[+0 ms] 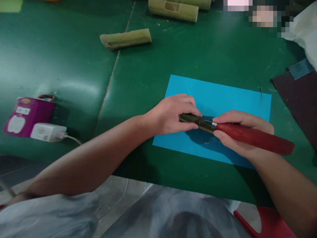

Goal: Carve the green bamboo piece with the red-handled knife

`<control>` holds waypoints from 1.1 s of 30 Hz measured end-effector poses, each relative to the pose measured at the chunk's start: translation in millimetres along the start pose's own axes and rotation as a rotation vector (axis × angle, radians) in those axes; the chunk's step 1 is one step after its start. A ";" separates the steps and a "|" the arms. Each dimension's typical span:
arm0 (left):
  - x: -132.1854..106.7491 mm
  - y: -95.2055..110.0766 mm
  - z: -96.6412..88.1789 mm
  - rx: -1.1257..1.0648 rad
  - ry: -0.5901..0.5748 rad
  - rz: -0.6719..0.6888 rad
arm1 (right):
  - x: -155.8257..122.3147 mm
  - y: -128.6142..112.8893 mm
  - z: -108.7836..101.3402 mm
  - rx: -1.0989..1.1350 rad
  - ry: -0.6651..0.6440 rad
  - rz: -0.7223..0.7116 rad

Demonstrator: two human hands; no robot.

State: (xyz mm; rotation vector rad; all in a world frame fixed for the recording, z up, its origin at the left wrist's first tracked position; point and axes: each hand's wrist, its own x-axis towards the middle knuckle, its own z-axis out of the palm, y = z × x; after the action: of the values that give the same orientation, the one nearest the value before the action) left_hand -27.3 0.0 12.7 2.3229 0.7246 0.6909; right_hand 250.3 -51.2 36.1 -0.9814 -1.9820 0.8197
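Taking the view's middle as the dial's centre, a purple pack (37, 112) lies on the green table (81, 62) at nine o'clock, a white charger (46, 132) just beside it. A cut bamboo piece (126, 39) lies at eleven o'clock. Slightly toward three o'clock from centre, the left hand (173, 110) grasps a dark green piece (190, 118) between fingers and thumb, over a blue sheet (223, 96). A notched bamboo tube (183, 10) lies at twelve o'clock. At three o'clock, the right hand (247, 119) has its fingers wrapped round a red-handled tool (255, 137), whose front end meets the dark green piece; I cannot tell whether it bites in. Farther out at three o'clock lies a dark sheet (299, 96).
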 end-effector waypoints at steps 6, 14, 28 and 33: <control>0.2 -1.8 0.0 -0.010 0.006 0.017 | 6.9 2.4 0.2 0.090 -0.006 -0.016; -1.2 -5.0 2.9 -0.036 0.059 0.073 | 5.4 3.1 1.3 0.085 0.065 -0.046; -1.3 -3.6 1.7 -0.050 0.029 0.012 | -3.7 7.7 7.3 0.094 0.200 -0.166; -1.2 -3.8 1.7 -0.048 0.042 0.031 | -2.7 5.1 4.5 0.096 0.161 -0.111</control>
State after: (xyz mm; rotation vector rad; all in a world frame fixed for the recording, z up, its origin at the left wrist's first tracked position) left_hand -28.3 1.1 8.7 2.2868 0.6844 0.7648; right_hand 249.4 -51.8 28.8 -0.8467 -1.8254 0.7432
